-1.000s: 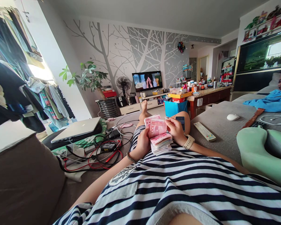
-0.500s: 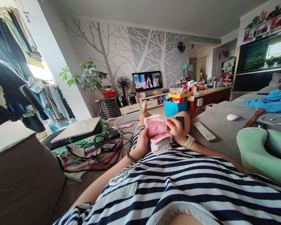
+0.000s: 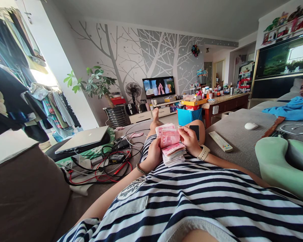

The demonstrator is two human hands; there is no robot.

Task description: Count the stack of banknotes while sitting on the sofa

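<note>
I lie back on a sofa in a striped shirt. A thick stack of pink banknotes [image 3: 172, 148] rests upright on my lap. My left hand [image 3: 154, 151] is wrapped round the stack from the left. My right hand [image 3: 190, 138], with a watch on its wrist, pinches the top note at its right edge. A dark phone [image 3: 195, 131] lies on my knee just behind the right hand.
A remote control [image 3: 220, 141] and a white mouse [image 3: 250, 126] lie on the grey sofa at the right, beside a green neck pillow [image 3: 275, 161]. A closed laptop [image 3: 83, 138] and tangled cables [image 3: 108, 161] sit at the left. A television [image 3: 158, 86] stands ahead.
The top notes have shifted slightly under my right fingers; both hands stay in place on the stack.
</note>
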